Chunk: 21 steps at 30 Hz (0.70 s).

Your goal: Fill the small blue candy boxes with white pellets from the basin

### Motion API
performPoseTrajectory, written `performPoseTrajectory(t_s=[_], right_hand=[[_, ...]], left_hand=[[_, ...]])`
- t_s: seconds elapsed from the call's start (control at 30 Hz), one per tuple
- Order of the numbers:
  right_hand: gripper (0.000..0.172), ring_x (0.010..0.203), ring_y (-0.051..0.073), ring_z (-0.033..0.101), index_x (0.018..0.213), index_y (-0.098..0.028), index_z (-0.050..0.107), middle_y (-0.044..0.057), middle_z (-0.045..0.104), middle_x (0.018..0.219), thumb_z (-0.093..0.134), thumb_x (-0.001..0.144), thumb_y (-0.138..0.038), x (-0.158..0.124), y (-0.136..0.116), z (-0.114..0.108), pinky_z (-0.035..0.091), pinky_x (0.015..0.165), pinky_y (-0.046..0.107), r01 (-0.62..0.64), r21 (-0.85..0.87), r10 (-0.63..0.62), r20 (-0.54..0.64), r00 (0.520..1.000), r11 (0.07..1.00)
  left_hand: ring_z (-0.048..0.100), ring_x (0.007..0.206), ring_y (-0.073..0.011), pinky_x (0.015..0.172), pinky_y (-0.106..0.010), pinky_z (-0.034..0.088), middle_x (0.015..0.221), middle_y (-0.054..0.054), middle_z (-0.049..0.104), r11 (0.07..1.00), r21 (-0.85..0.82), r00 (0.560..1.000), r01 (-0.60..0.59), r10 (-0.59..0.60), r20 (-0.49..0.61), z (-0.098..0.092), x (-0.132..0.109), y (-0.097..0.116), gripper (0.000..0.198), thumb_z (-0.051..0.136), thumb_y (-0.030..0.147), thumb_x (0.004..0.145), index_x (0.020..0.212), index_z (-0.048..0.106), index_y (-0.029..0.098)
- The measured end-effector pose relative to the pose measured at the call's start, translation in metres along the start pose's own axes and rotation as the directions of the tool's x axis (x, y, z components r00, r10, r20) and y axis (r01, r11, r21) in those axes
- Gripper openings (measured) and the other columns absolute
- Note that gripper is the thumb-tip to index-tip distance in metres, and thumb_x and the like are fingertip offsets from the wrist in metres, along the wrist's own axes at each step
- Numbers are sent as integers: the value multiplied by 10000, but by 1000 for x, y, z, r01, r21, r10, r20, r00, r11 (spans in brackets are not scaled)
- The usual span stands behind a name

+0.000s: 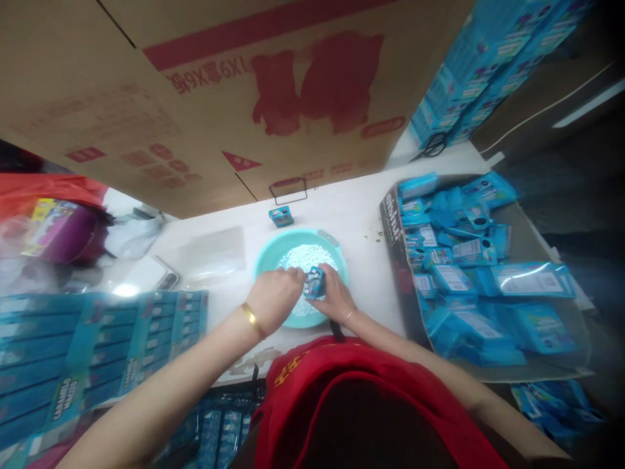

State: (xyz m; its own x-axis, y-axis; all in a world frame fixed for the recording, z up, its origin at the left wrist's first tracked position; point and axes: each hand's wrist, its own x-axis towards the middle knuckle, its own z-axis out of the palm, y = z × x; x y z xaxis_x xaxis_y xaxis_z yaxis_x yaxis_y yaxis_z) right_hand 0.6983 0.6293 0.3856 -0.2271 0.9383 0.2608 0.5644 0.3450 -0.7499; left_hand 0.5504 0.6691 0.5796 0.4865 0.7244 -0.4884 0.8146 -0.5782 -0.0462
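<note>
A teal plastic bowl [273, 254] of small white pellets [305, 255] sits on the white table in front of me. Over its near side both hands meet. My right hand [336, 296] is closed round a small blue container [314, 283], held upright. My left hand [275, 298], with a gold bangle on the wrist, is closed in a pinch against the container's left side; what its fingers hold is too small to make out. A second small blue container [281, 215] lies on the table just beyond the bowl.
A big cardboard carton [205, 91] looms across the back. A shallow box [393, 225] full of blue packets stands at the right. Flat blue display cartons [97, 345] lie at the left, beside a clear bag [215, 251] and a phone [167, 280]. More blue boxes [488, 58] stack at the back right.
</note>
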Motion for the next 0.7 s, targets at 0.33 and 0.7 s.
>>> performPoseTrajectory(t_s=[0.33,0.7], right_hand=[[780,1202,318,492,1357,-153,300,179,497,1268,690,705,-331,23,-15,4,466,979,506,-120,118,135,-121,983,986],[920,1364,298,307,1477,-163,158,171,353,1448,664,774,-472,127,18,-40,320,1116,496,-11,-15,7,-264,964,1000]], left_hand=[[608,766,-187,666,-281,456,902,-60,626,887,-447,926,117,-260,-273,48,28,-25,428,591,544,786,994,535,174],[599,834,-188,645,-253,412,1087,-55,609,926,-326,805,188,-336,-489,28,110,-133,349,424,403,891,1175,497,214]])
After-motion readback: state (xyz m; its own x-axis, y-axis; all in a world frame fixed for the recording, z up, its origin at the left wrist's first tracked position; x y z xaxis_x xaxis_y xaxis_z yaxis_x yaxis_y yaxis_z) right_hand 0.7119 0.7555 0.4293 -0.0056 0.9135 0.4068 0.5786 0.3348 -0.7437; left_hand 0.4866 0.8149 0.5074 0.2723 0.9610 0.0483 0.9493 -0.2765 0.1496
